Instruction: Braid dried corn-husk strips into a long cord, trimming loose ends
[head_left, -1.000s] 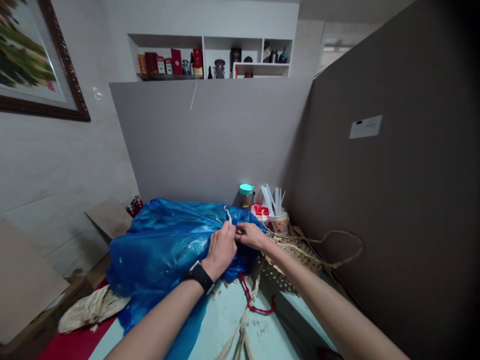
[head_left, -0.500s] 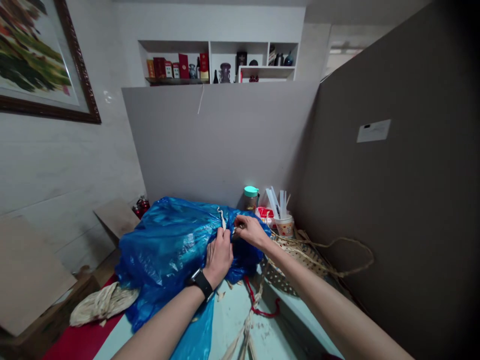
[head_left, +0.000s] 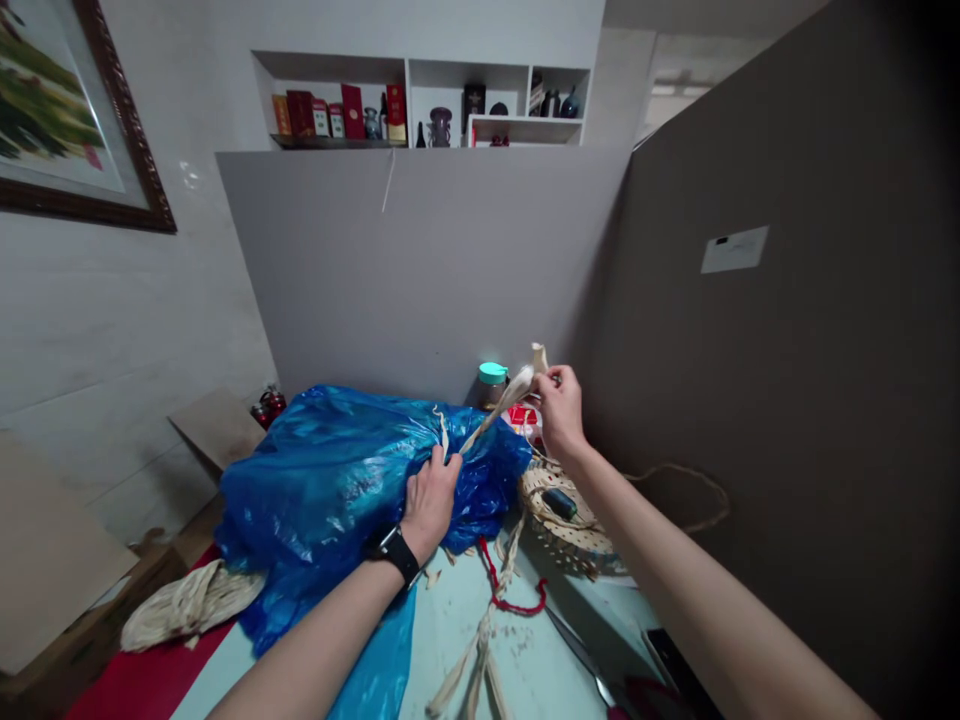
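Note:
A large blue plastic bag (head_left: 337,500) lies on the pale table, glossy and bunched toward its right end. My left hand (head_left: 431,495), with a black watch on the wrist, is closed on its gathered part. A pale strip of dried husk (head_left: 491,415) rises from the bag beside the left fingers. My right hand (head_left: 562,405) pinches its upper end, up and to the right above the bag. Another thin husk end (head_left: 442,430) pokes out near the left fingers. Below the bag, a husk braid (head_left: 486,625) lies on the table, with red cord (head_left: 521,608) by it.
A round woven piece (head_left: 581,540) with a dark spool (head_left: 559,503) on it sits right of the bag. Scissors (head_left: 577,650) and a phone-like dark object (head_left: 675,665) lie nearer. Behind stand a teal-lidded jar (head_left: 493,374) and grey partitions (head_left: 420,280). A husk bundle (head_left: 191,605) lies left.
My right hand has moved up and right from the bag, drawing the husk strip out taut. My left hand stays on the bag. The spool and scissors have come into view.

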